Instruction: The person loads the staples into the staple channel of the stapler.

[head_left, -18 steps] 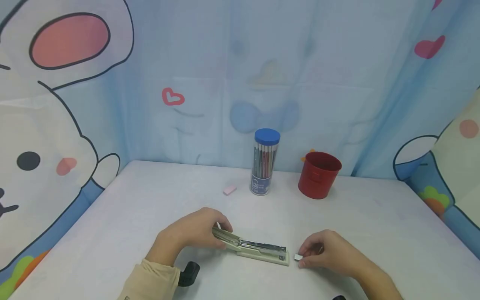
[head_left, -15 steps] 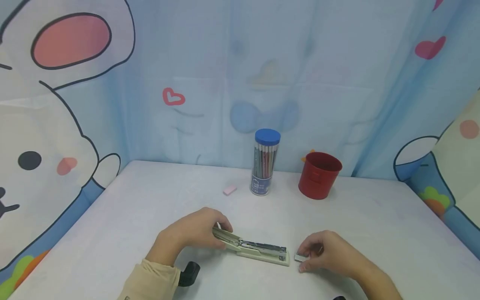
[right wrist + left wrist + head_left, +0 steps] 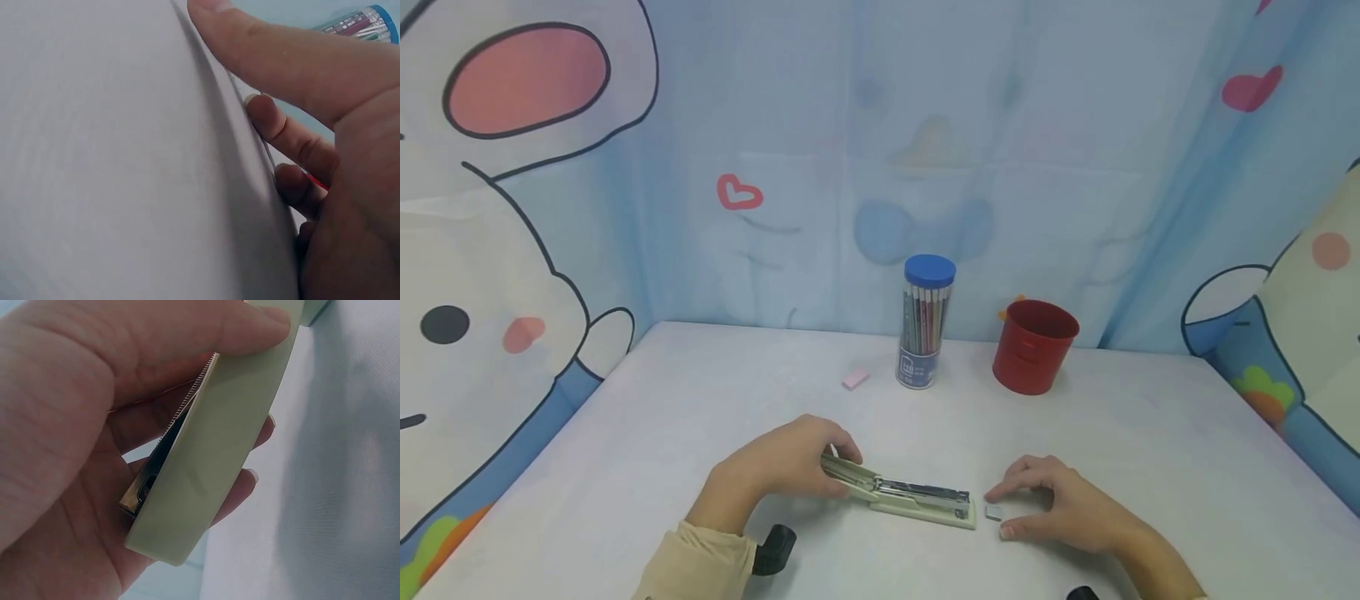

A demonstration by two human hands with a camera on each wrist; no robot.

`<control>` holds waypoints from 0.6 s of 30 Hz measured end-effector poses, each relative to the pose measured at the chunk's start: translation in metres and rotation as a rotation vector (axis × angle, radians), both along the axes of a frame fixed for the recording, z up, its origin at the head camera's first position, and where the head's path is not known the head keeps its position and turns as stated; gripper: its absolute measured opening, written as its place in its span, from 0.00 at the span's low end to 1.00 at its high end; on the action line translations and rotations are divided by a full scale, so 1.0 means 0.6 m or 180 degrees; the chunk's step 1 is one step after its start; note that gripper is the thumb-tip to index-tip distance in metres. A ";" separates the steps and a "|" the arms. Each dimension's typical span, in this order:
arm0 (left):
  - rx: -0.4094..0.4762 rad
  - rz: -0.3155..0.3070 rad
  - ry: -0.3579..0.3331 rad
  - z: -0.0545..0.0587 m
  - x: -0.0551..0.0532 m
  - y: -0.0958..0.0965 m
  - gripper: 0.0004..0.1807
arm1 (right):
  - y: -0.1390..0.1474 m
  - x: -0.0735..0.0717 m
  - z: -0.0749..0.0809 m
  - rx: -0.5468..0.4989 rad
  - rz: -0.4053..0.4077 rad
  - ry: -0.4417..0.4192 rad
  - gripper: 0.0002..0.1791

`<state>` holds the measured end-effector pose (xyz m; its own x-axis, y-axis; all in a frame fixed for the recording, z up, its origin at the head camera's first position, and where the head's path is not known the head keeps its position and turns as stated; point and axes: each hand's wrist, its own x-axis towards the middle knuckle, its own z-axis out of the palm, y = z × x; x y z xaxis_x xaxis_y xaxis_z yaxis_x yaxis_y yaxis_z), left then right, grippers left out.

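A pale green stapler (image 3: 917, 512) lies on the table with its top folded back to the left and its metal magazine exposed. My left hand (image 3: 790, 458) grips the raised top cover (image 3: 200, 450), thumb on one face and fingers behind, as the left wrist view shows. Just right of the stapler's front end, a small silver strip of staples (image 3: 993, 512) lies on the table. My right hand (image 3: 1063, 508) is spread around it, index fingertip right at its far edge and thumb apart on the near side. In the right wrist view the staples are hidden.
Behind the hands stand a clear tub of pencils (image 3: 925, 321) with a blue lid and a red bucket (image 3: 1033, 350). A pink eraser (image 3: 855, 379) lies left of the tub. A printed curtain (image 3: 805, 100) hangs along the table's back edge.
My right fingers have parted from their pinch on the staple strip, which now lies on the table between them. The left hand and stapler hold their place; the head view has shifted slightly.
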<state>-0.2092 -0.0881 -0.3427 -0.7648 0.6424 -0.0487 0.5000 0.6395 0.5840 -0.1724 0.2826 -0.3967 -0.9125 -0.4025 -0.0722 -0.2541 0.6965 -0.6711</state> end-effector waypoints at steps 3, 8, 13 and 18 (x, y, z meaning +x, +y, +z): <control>0.0003 0.0003 0.0003 -0.002 0.000 0.000 0.15 | -0.007 0.001 -0.002 0.0148 -0.0085 0.0081 0.16; 0.0015 -0.0020 0.0015 -0.004 -0.001 0.000 0.16 | -0.011 0.000 -0.002 0.0148 -0.0055 0.0175 0.13; 0.0010 -0.0035 0.0052 -0.004 -0.002 0.000 0.15 | -0.010 -0.002 -0.001 0.0022 0.0004 0.0141 0.12; -0.0006 -0.0007 0.0024 -0.004 -0.001 -0.001 0.15 | -0.014 0.000 0.011 -0.0168 -0.0177 -0.0038 0.14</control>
<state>-0.2096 -0.0885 -0.3451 -0.7638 0.6440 -0.0441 0.5057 0.6394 0.5791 -0.1723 0.2740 -0.3903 -0.9328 -0.3548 -0.0633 -0.2078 0.6729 -0.7099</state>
